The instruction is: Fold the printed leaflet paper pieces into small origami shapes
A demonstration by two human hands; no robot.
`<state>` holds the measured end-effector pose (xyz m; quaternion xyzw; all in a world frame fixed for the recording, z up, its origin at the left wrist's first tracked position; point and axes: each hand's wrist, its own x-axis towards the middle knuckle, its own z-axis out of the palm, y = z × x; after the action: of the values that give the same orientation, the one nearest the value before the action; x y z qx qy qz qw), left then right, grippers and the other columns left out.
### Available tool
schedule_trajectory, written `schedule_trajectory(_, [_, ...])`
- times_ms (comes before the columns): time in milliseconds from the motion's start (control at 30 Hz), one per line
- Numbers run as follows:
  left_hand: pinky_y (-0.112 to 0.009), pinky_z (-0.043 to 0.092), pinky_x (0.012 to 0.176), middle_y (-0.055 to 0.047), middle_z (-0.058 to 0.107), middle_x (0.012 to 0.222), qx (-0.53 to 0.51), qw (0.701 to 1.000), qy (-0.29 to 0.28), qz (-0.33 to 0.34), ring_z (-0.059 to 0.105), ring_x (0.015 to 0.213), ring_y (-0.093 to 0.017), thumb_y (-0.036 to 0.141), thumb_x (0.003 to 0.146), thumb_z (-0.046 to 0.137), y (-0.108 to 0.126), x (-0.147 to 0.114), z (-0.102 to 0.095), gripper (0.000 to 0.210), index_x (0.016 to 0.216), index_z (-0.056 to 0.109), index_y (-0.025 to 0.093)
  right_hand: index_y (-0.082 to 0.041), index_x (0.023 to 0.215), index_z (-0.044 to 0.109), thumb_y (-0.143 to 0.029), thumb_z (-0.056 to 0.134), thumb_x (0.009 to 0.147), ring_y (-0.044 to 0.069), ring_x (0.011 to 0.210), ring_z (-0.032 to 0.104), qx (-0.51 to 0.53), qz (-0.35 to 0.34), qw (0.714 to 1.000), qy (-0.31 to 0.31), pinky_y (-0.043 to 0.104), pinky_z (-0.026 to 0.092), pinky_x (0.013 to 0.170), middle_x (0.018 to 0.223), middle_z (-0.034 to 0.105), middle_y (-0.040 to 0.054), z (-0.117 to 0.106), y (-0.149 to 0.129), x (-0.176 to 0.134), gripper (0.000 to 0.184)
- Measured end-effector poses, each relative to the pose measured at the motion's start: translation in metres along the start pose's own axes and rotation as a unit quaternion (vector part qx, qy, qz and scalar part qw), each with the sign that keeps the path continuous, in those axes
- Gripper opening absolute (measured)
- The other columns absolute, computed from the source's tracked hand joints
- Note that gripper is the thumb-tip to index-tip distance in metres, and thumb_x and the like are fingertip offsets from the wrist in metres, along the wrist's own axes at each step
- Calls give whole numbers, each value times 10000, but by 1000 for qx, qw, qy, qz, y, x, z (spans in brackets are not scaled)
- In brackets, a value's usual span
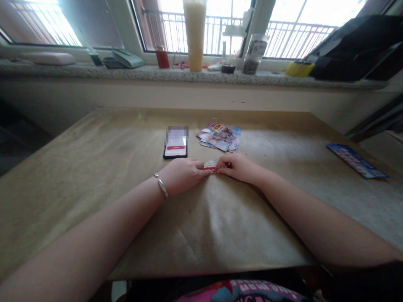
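Note:
A small white paper piece with a red band [210, 165] lies low over the table, between my two hands. My left hand [182, 174], with a silver bangle at the wrist, pinches its left end. At its right end, the bent fingers of my right hand [237, 167] are closed on it. My fingers cover part of the paper, so its full shape is hidden. Just beyond my left hand rests a smartphone [176, 147] with a lit screen. Past my right hand is a loose pile of colourful printed cards [220, 136].
A brownish cover lies over the table [78, 167]. Toward the right edge is a flat blue printed packet [357, 161]. Behind the table, the stone windowsill [126, 74] bears a tall yellowish cylinder [195, 37], a red jar [162, 58] and a black bag [352, 50].

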<state>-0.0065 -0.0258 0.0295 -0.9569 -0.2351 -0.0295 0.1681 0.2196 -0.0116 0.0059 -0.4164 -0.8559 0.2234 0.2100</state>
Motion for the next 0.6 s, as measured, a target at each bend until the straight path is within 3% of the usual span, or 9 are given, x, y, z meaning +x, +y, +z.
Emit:
schedule_trajectory(233, [-243, 342, 518, -10, 587, 748, 12, 1000, -2, 9, 536, 629, -122, 268, 922, 482, 0, 0, 2, 229, 1089, 636, 239, -154, 776, 678, -177, 629, 789, 111, 639, 524, -62, -67, 996, 8, 221, 370, 615, 679, 628, 14, -1, 2, -2, 55])
schedule_trajectory(500, [-230, 364, 554, -25, 584, 738, -7, 1000, 3, 14, 514, 629, -120, 248, 926, 480, 1, 2, 1, 216, 1053, 648, 204, -159, 778, 654, -157, 604, 783, 104, 628, 514, -32, 5, 999, 33, 207, 364, 588, 687, 607, 6, 4, -3, -5, 51])
schedule_trajectory(600, [-237, 376, 568, -35, 587, 748, -1, 1000, -3, 16, 512, 632, -124, 238, 929, 469, 2, 3, 0, 223, 1050, 650, 189, -164, 791, 648, -155, 591, 784, 111, 642, 516, -53, -4, 997, 49, 210, 359, 593, 693, 607, 7, 6, -4, -6, 59])
